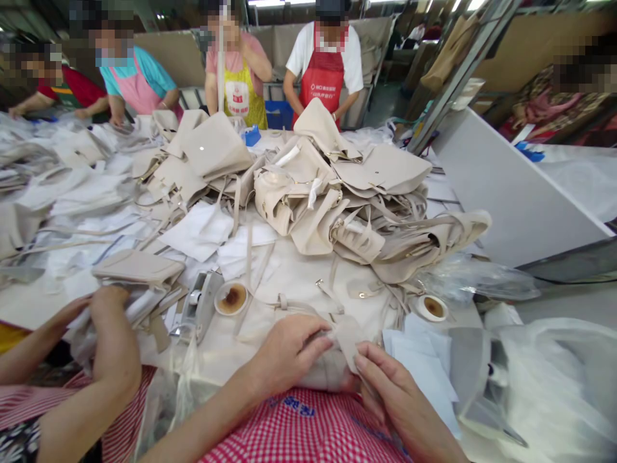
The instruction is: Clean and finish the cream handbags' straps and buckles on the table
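Red-checked apron cloth (308, 427) fills the bottom edge, and just above it both of the person's hands meet on a beige bag piece (332, 360) at the near edge of the table (299, 276). Left hand (289, 350) lies over the piece from the left, fingers curled down onto it and gripping it. Right hand (390, 386) comes in from the right, thumb and forefinger pinched on a small flap of the same piece (the flap stands up between the two hands). So the piece sits directly between and under both hands, touching each.

Just beyond the hands, two small round glue dishes (232, 299) with brown residue sit on the table, one to the left and one to the right. A heap of beige bags (357, 193) rises behind them at the table's middle. At the left, a co-worker's forearm (113, 347) reaches over other pieces. Clear plastic wrap (554, 379) lies at the right.
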Available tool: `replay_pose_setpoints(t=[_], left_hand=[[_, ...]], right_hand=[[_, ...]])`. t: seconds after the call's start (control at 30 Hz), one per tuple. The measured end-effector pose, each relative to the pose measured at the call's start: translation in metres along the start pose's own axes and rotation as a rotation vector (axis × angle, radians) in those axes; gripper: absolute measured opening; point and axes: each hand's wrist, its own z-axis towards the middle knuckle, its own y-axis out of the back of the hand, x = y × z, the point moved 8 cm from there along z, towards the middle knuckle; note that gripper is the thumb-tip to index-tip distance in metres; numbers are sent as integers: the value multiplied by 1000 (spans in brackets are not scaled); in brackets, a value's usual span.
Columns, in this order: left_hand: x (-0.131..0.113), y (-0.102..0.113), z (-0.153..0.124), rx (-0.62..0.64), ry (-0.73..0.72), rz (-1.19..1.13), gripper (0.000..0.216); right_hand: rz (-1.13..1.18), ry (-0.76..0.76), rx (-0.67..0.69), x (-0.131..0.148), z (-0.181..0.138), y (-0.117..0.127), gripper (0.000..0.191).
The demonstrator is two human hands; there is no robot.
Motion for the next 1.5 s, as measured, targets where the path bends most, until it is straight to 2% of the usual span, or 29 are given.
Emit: replay_pose_setpoints(t=[0.1, 0.23, 0.3, 0.43, 0.5, 0.6, 0.67, 0.73, 0.77, 0.9, 1.0, 1.07, 1.17, 1.27, 1.37, 1.43, 1.5], left_hand=[[8, -4, 3, -7, 66, -161, 20], [29, 5, 12, -140, 205, -418, 16], [25, 8, 14, -150, 179, -450, 15], [0, 3, 7, -65, 29, -360, 14], [4, 3, 2, -112, 73, -381, 22], [26, 9, 4, -257, 229, -428, 37], [31, 7, 15, -211, 264, -390, 37], [22, 6, 30, -116, 201, -287, 22], [13, 9, 36, -109, 142, -208, 20], [-38, 34, 35, -344, -153, 226, 28], [-54, 24, 20, -341, -299, 352, 29], [-45, 15, 14, -310, -298, 239, 30], [-16, 10, 10, -351, -189, -107, 30], [8, 10, 11, -401, -43, -427, 29], [30, 8, 14, -434, 162, -748, 19], [40, 3, 15, -453, 268, -952, 17], [44, -5, 15, -437, 330, -1094, 30]], right_hand=[[29, 40, -5, -1, 2, 2, 39], [-31, -112, 88, -31, 2, -6, 44], [-20, -161, 56, -40, 5, -7, 47], [112, -87, -91, -25, 15, -9, 44], [233, -34, -124, -14, 20, -14, 42], [433, 3, -149, -8, 27, -20, 44], [492, 16, -154, -9, 32, -21, 45], [470, 56, -142, -6, 38, -19, 44], [441, 84, -127, -4, 41, -17, 43], [291, 151, -25, 8, 58, -9, 38], [235, 197, 37, 21, 70, -5, 35], [239, 243, 107, 32, 75, -5, 30], [241, 244, 201, 41, 79, -8, 31], [164, 177, 142, 40, 83, -3, 34], [87, 181, 83, 44, 86, 1, 36], [74, 209, 118, 48, 88, -2, 36], [74, 226, 167, 52, 89, -7, 40]])
